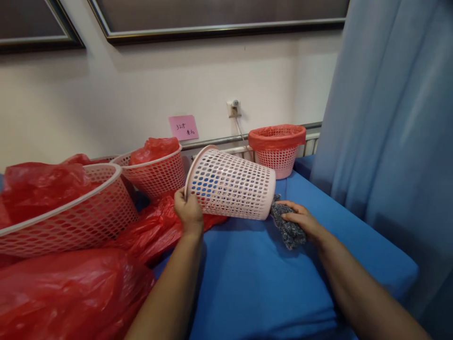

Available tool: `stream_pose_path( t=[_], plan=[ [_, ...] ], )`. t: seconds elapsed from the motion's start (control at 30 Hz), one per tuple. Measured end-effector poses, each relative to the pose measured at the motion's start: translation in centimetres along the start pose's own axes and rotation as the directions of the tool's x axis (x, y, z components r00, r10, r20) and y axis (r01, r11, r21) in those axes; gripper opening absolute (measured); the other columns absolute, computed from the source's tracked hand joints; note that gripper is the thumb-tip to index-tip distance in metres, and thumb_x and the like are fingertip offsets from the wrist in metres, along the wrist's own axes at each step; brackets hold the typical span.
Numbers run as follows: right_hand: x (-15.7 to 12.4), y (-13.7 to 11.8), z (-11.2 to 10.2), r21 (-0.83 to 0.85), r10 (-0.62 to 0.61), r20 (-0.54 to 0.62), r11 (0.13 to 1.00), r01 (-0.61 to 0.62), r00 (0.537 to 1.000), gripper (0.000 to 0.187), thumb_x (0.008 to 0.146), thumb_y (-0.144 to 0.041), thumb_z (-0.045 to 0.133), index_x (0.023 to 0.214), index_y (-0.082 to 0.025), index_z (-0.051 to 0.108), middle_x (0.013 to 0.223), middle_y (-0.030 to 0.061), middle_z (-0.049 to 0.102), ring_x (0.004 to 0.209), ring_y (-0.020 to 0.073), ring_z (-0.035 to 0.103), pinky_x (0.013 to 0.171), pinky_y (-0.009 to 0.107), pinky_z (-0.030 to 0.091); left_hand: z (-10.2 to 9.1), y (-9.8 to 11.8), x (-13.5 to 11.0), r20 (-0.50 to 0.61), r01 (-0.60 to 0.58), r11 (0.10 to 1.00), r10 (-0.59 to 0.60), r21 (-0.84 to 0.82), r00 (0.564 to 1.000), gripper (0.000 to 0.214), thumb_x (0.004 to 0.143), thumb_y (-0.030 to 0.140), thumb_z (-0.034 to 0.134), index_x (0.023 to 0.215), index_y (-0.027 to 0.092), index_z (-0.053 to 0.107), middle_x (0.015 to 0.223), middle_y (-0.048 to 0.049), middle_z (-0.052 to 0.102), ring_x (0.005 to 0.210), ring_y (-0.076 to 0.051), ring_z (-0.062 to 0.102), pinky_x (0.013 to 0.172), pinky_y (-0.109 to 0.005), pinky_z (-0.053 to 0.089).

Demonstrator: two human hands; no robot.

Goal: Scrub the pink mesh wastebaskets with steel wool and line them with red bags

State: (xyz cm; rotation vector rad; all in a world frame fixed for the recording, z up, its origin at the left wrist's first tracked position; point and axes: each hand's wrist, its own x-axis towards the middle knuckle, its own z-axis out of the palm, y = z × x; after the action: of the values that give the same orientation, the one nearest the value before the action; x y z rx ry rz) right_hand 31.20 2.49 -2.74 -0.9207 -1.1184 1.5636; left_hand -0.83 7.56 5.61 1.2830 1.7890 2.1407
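The left hand (189, 211) grips the rim of a tipped pink perforated wastebasket (236, 184) extending right, its base just beside the gray rag (289, 230) clutched by the right hand (303, 221).

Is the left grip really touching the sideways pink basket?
Touching: the head view shows the left grip holding the sideways pink basket by its rim.

This looks like a hospital ward or care room: a blue-covered bed (255, 278), a metal rail (230, 140) along the bed's far side, a long curtain (385, 118) right of the bed, a socket (230, 110) and picture frames (226, 33) above the bed.
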Motion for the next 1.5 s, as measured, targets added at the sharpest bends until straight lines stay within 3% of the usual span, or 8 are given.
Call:
stream_pose_path(
  t=[0.4, 0.6, 0.8, 0.87, 1.0, 1.13, 1.37, 1.5],
  plan=[
    [-1.3, 0.9, 2.8, -0.005, 0.015, 0.363, 1.000, -0.014, 0.932, 0.052, 0.066, -0.031, 0.078, 0.117, -0.023, 0.071, 0.100, 0.0060, 0.075, 0.080, 0.0209, 0.069, 0.072, 0.033, 0.054, 1.3, 3.3, 8.5, 0.106, -0.128, 0.963, 0.105, 0.237, 0.989, 0.026, 0.084, 0.035, 0.055, 0.063, 0.019, 0.058, 0.058, 0.0017, 0.053, 0.064, -0.019, 0.055, 0.069, -0.031, 0.048],
    [-0.2, 2.0, 4.3, -0.123, -0.095, 0.363, 0.981, 0.148, 0.927, 0.049, 0.067, -0.035, 0.077, 0.115, -0.025, 0.075, 0.122, 0.0064, 0.065, 0.098, 0.0238, 0.064, 0.084, 0.037, 0.053, 1.5, 3.3, 7.3, 0.203, -0.310, 0.903, 0.257, 0.298, 0.945, 0.042, 0.079, 0.016, 0.057, 0.119, 0.017, 0.068, 0.133, -0.0128, 0.067, 0.129, -0.030, 0.058, 0.114, -0.046, 0.039],
    [0.2, 2.0, 3.3, -0.222, -0.032, 0.331, 0.969, 0.111, 0.943, 0.051, 0.069, -0.031, 0.074, 0.120, -0.024, 0.071, 0.112, 0.0050, 0.069, 0.094, 0.0233, 0.065, 0.084, 0.038, 0.053, 4.1, 5.5, 2.3, 0.781, -0.786, 0.618, 0.500, -0.020, 0.374, 0.043, 0.094, 0.036, 0.056, 0.133, 0.021, 0.065, 0.142, -0.0096, 0.065, 0.135, -0.027, 0.057, 0.120, -0.048, 0.035],
    [0.8, 2.0, 2.6, -0.204, -0.081, 0.159, 0.972, 0.113, 0.984, 0.055, 0.071, -0.032, 0.072, 0.126, -0.025, 0.064, 0.111, 0.0047, 0.069, 0.096, 0.0237, 0.065, 0.088, 0.039, 0.053, 4.7, 5.5, 0.8, 0.838, -0.828, 0.560, 0.454, -0.004, 0.303, 0.041, 0.097, 0.041, 0.054, 0.132, 0.023, 0.066, 0.143, -0.0088, 0.065, 0.137, -0.028, 0.055, 0.122, -0.052, 0.029],
    [2.6, 1.6, 2.1, -0.295, -0.342, -0.446, 0.929, 0.225, 0.827, 0.062, 0.073, -0.042, 0.070, 0.131, -0.024, 0.053, 0.126, 0.0093, 0.060, 0.116, 0.0276, 0.058, 0.107, 0.048, 0.045, 5.0, 5.4, 0.1, 0.831, -0.839, 0.542, 0.442, 0.052, 0.337, 0.041, 0.098, 0.042, 0.051, 0.133, 0.025, 0.067, 0.144, -0.0086, 0.065, 0.136, -0.027, 0.056, 0.120, -0.052, 0.029],
    [4.3, 1.2, 4.0, -0.622, -0.681, -0.363, 0.685, 0.378, 0.636, 0.052, 0.081, -0.038, 0.066, 0.131, -0.023, 0.058, 0.138, 0.0121, 0.052, 0.131, 0.0280, 0.050, 0.118, 0.048, 0.036, 5.0, 5.7, 0.4, 0.845, -0.840, 0.539, 0.421, 0.059, 0.330, 0.041, 0.098, 0.041, 0.051, 0.131, 0.024, 0.068, 0.142, -0.0094, 0.066, 0.133, -0.029, 0.059, 0.116, -0.051, 0.034],
    [6.0, 4.3, 4.3, -0.676, -0.398, -0.334, 0.733, 0.077, 0.855, 0.026, 0.069, -0.023, 0.072, 0.096, -0.023, 0.074, 0.100, 0.0078, 0.071, 0.097, 0.0278, 0.069, 0.095, 0.042, 0.053, 4.9, 5.4, 0.5, 0.838, -0.843, 0.535, 0.431, 0.061, 0.334, 0.042, 0.098, 0.041, 0.050, 0.131, 0.023, 0.069, 0.140, -0.0092, 0.067, 0.134, -0.028, 0.059, 0.115, -0.048, 0.036],
    [6.6, 3.5, 3.2, -0.636, -0.433, -0.422, 0.767, 0.081, 0.796, 0.039, 0.080, -0.034, 0.063, 0.117, -0.022, 0.069, 0.112, 0.0092, 0.071, 0.105, 0.0277, 0.067, 0.098, 0.045, 0.052, 4.9, 5.2, 0.5, 0.840, -0.843, 0.532, 0.420, 0.078, 0.344, 0.042, 0.098, 0.042, 0.050, 0.131, 0.022, 0.069, 0.140, -0.0093, 0.067, 0.134, -0.028, 0.059, 0.115, -0.048, 0.036]
  ],
)
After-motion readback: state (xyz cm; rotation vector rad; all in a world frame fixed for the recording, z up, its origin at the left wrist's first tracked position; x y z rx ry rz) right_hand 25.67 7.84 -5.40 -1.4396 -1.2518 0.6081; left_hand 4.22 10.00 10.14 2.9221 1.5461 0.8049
